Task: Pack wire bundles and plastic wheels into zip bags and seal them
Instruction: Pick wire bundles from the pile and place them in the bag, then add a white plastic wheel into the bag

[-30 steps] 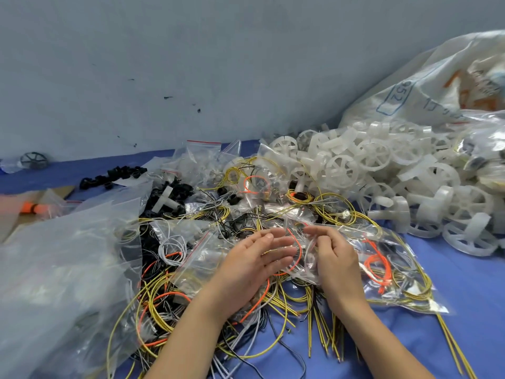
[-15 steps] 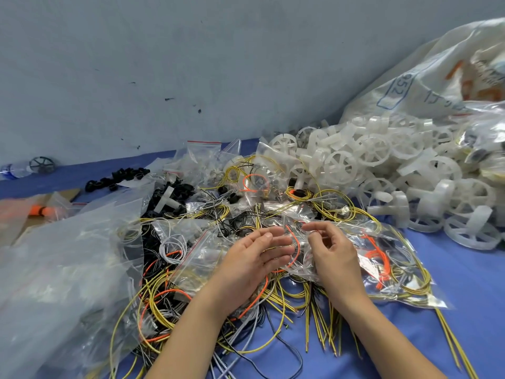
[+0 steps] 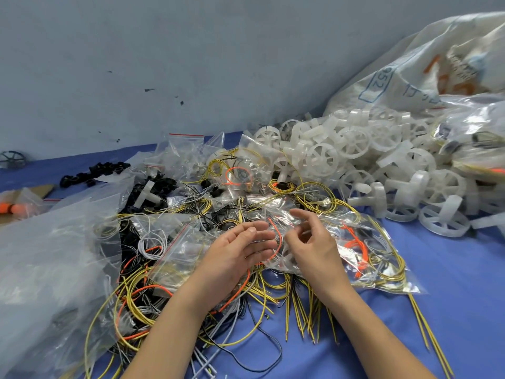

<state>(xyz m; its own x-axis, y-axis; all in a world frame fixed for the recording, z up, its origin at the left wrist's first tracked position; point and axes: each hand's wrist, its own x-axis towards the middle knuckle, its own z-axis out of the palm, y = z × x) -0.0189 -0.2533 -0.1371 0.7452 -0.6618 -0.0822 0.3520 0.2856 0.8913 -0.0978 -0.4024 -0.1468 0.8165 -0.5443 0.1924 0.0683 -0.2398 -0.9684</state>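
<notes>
Nearest me, loose wire bundles [image 3: 142, 305] lie unpacked. My left hand [image 3: 237, 253] rests flat-fingered against a zip bag [image 3: 280, 259]. My right hand [image 3: 314, 244] curls loosely at it; I cannot confirm a pinch or a seal. Beyond, the plastic wheels [image 3: 355, 160] are heaped unbagged. I judge most of the work outstanding.

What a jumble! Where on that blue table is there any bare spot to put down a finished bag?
The widest bare blue cloth lies front right, bordered by the wheel pile and the wire-filled zip bag. A thin strip runs far left, between the wall and the black parts. The wire tangle in the middle is crowded.
</notes>
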